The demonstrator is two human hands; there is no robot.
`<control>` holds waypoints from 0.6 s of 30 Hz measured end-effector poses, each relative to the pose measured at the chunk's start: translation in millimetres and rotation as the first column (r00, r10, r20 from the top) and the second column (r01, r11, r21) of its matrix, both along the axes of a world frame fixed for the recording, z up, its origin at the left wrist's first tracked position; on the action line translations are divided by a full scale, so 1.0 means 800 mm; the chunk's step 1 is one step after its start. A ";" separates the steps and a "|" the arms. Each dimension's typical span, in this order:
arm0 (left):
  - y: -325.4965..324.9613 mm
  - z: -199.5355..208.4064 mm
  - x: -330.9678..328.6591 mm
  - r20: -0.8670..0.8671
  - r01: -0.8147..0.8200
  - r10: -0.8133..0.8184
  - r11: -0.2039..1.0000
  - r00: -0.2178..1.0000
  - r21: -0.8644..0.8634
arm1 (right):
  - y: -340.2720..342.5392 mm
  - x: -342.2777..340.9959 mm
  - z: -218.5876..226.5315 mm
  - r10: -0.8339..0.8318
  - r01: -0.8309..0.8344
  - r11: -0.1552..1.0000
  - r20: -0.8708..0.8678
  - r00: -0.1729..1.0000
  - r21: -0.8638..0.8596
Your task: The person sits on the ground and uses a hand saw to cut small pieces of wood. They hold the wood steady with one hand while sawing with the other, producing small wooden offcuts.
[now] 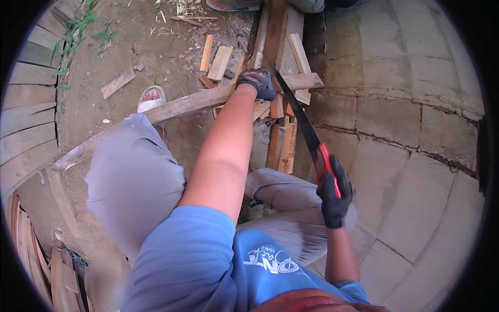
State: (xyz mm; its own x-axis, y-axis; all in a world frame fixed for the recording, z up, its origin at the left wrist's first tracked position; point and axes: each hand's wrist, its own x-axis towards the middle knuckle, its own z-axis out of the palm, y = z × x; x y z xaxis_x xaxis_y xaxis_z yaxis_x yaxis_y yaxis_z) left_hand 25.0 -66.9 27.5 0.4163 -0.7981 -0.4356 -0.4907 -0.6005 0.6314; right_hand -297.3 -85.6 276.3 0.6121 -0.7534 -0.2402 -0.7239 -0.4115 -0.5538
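My right hand point(334, 192), in a black glove, is closed round the red handle of a handsaw point(301, 115). Its long dark blade slants up and to the left, with the tip close beside my left hand. My left hand point(257, 83), gloved in black with red marks, grips a long wooden plank point(200, 101) near its right end. The plank runs slantwise from the lower left, past my knee, and its right end lies over other timber. Whether the saw's teeth touch the wood I cannot tell.
Thick timber beams point(275, 36) extend away at the top, near another person's sandalled foot point(234, 5). Short wood offcuts point(221, 62) lie around the plank's right end. A wall of concrete blocks point(384, 119) stands at the right; stacked boards point(28, 99) line the left.
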 end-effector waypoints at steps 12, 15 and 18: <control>-0.004 -0.005 -0.007 0.027 -0.041 0.041 0.999 0.999 -0.004 | -0.056 0.141 -0.123 0.263 -0.230 0.954 0.168 0.950 -0.192; -0.001 0.000 -0.014 0.037 -0.018 0.018 1.000 0.999 -0.004 | -0.082 0.206 -0.198 0.221 -0.185 0.969 0.248 0.943 -0.162; -0.003 -0.005 -0.013 0.033 0.000 0.001 1.000 0.999 -0.016 | -0.090 0.239 -0.219 0.228 -0.186 0.968 0.289 0.930 -0.165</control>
State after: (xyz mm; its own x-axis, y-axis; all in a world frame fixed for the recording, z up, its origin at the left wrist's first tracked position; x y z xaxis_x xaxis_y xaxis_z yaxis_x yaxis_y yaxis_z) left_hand 14.8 -69.2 23.2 0.4305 -0.8048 -0.4087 -0.5112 -0.5906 0.6244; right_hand -106.4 -157.7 101.0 0.7859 -0.6138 0.0754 -0.4200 -0.6191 -0.6635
